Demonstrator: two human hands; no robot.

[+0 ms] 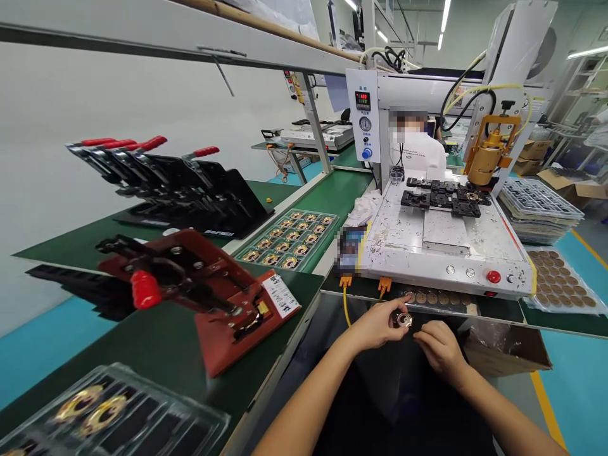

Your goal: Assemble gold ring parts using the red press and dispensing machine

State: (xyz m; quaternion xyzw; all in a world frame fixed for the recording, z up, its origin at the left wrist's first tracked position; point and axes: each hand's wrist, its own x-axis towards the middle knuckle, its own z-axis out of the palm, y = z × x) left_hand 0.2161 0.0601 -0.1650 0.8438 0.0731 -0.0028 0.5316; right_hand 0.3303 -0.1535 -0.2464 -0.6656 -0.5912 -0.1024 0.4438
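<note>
Between the thumb and fingers of my left hand [382,324] is a small round metal part [404,320], held in front of the white machine's front edge. Just right of it, my right hand [441,348] has its thumb and fingers pinched together; whatever they hold, if anything, is too small to make out. The two hands are a short gap apart. A strip of round brown discs [432,297] lies on the bench beyond them.
The white machine [399,250] carries black fixtures [444,197]. A red clamp fixture [223,335], trays of gold parts [289,240] and black toggle clamps [190,190] stand left. Brown discs [553,278], stacked trays [541,206] and a cardboard box [508,354] are right. A person [418,152] sits beyond.
</note>
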